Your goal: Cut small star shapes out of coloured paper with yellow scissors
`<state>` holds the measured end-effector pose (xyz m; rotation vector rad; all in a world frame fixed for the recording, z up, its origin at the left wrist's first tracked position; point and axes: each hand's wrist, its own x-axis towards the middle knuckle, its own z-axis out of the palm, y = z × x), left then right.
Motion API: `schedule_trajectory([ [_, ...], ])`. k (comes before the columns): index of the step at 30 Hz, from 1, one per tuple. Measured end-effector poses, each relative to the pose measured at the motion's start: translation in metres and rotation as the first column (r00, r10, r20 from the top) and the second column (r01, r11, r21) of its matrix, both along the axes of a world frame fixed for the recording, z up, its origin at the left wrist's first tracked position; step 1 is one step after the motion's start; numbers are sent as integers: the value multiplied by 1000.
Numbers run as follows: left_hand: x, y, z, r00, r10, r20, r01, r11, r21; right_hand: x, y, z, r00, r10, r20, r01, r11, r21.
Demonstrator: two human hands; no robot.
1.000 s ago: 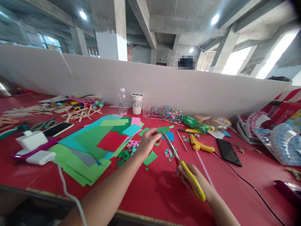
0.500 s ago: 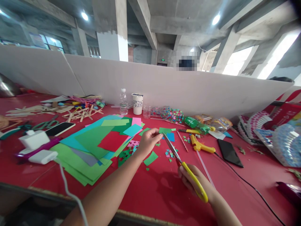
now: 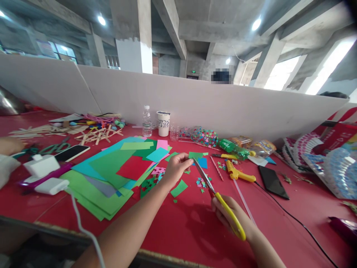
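My left hand (image 3: 175, 168) pinches a small green paper scrap (image 3: 191, 159) above the red table (image 3: 178, 227). My right hand (image 3: 227, 215) grips yellow-handled scissors (image 3: 216, 195), whose blades point up and left and meet the scrap at my left fingertips. Just under my left hand lies a green paper offcut (image 3: 179, 188). Tiny coloured paper stars (image 3: 201, 182) are scattered beside the blades.
Stacked coloured paper sheets (image 3: 111, 169) lie to the left, with a phone (image 3: 71, 152) and white charger (image 3: 41, 165) beyond. A bottle (image 3: 146, 121) and cup (image 3: 163, 123) stand by the white partition. A yellow tool (image 3: 238, 173), black phone (image 3: 272, 180) and cable lie right. Another person's hand (image 3: 9, 145) is at far left.
My hands and the scissors have barely shifted. Another person's hand has come into view at the far left edge.
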<state>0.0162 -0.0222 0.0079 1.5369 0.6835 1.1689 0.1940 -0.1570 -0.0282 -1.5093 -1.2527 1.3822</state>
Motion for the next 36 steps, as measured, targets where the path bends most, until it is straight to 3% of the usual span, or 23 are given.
schedule_trajectory([
  [7, 1, 0, 0, 1000, 2, -5, -2, 1000, -15, 2, 1, -6, 1000, -3, -31, 3, 1000, -2],
  [16, 0, -1, 2, 998, 49, 39, -49, 999, -10, -2, 1, -2, 999, -19, -38, 18, 999, -29],
  [25, 3, -5, -2, 992, -60, 108, 67, 995, -69, 2, 0, -2, 999, 2, -52, -4, 999, -39],
  [36, 5, -7, -4, 990, -80, 120, 94, 989, -113, 2, 0, -3, 1000, 3, -2, -3, 1000, 6],
])
